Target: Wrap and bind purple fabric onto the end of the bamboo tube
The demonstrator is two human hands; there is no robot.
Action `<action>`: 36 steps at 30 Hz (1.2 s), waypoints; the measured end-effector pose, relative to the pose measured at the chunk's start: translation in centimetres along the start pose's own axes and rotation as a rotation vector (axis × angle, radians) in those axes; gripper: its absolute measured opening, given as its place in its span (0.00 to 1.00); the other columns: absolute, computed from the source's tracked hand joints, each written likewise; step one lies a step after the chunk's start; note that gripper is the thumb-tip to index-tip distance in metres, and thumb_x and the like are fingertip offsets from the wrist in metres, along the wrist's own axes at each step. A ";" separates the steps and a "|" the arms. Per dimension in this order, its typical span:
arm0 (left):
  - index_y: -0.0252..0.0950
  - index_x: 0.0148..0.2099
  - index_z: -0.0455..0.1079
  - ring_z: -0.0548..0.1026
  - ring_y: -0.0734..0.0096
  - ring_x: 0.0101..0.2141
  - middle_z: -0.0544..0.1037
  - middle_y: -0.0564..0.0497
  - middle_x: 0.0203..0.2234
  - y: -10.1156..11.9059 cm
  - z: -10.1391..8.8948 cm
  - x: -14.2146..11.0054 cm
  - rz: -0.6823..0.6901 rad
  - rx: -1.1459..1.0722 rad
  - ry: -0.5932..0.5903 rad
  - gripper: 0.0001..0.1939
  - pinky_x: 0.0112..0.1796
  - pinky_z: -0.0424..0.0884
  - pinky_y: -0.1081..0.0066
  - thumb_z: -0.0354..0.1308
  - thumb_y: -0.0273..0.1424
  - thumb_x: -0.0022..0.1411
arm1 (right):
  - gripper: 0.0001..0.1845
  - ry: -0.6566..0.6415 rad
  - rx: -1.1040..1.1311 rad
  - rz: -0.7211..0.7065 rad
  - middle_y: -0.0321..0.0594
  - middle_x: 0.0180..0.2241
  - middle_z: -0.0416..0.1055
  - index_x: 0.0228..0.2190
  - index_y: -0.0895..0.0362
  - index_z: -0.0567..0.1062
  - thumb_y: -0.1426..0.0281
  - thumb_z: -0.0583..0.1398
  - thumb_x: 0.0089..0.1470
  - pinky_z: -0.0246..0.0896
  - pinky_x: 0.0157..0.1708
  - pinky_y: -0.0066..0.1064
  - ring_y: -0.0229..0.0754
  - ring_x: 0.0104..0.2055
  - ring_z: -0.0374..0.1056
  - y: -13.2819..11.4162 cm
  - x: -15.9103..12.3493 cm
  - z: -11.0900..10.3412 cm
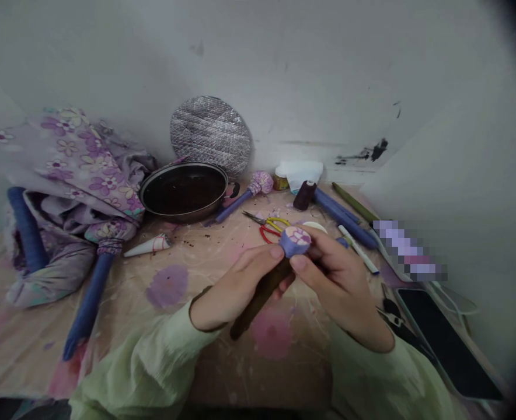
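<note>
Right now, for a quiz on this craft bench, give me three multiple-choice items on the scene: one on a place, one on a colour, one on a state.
1. Where do the small scissors lie? A. inside the pan B. on the tabletop beyond the left hand and right hand C. on the phone
2. What colour are the sleeves? A. red B. black C. pale green
3. What state is the purple flower-patterned knob in? A. resting in the pan B. held in both hands C. lying beside the phone

1 B: they rest on the tabletop ahead of the hands.
2 C: the cloth shows pale green.
3 B: fingers of each hand close on it.
</note>
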State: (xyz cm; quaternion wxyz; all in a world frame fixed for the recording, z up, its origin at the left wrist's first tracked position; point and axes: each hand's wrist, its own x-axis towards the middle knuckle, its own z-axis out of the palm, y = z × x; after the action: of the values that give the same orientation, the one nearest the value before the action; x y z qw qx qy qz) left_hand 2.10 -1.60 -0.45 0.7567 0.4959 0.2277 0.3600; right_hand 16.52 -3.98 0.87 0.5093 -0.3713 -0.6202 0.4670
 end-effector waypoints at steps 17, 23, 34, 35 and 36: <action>0.32 0.27 0.64 0.53 0.85 0.13 0.58 0.58 0.14 0.6 -0.3 -0.2 -0.241 -0.352 -0.088 0.27 0.14 0.45 0.81 0.47 0.53 0.56 | 0.07 0.161 -0.404 -0.183 0.33 0.19 0.71 0.24 0.56 0.69 0.73 0.57 0.54 0.61 0.20 0.22 0.32 0.21 0.67 -0.9 0.0 -0.3; 0.32 0.29 0.63 0.54 0.85 0.13 0.59 0.58 0.15 0.7 -0.2 -0.4 -0.229 -0.350 -0.140 0.17 0.15 0.47 0.81 0.55 0.43 0.52 | 0.07 0.188 -0.346 -0.167 0.32 0.19 0.72 0.25 0.56 0.69 0.74 0.57 0.54 0.64 0.21 0.21 0.32 0.22 0.69 -1.1 -0.1 -0.2; 0.34 0.26 0.60 0.51 0.87 0.11 0.57 0.60 0.12 0.6 -0.3 -0.2 -0.237 -0.215 -0.126 0.22 0.12 0.46 0.83 0.52 0.49 0.54 | 0.06 0.168 -0.409 -0.211 0.32 0.19 0.70 0.25 0.56 0.69 0.74 0.58 0.53 0.60 0.21 0.23 0.33 0.22 0.67 -1.0 0.1 -0.3; 0.34 0.25 0.59 0.50 0.87 0.10 0.56 0.61 0.11 0.6 -0.4 -0.2 -0.267 -0.220 -0.137 0.23 0.11 0.46 0.83 0.53 0.51 0.54 | 0.05 0.170 -0.430 -0.218 0.32 0.18 0.69 0.25 0.56 0.69 0.74 0.58 0.52 0.59 0.20 0.24 0.33 0.21 0.66 -1.0 0.1 -0.4; 0.34 0.24 0.58 0.49 0.87 0.10 0.55 0.61 0.11 0.5 -0.4 -0.3 -0.301 -0.231 -0.151 0.24 0.11 0.45 0.83 0.53 0.52 0.53 | 0.04 0.170 -0.450 -0.224 0.32 0.18 0.68 0.25 0.56 0.69 0.74 0.58 0.51 0.57 0.19 0.24 0.33 0.21 0.65 -0.9 0.1 -0.4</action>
State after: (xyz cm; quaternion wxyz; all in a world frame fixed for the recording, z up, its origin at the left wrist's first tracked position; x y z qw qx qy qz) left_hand 1.49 -1.45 -0.13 0.8687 0.3918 0.1991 0.2284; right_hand 16.89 -4.11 1.78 0.5129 -0.4421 -0.7005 0.2253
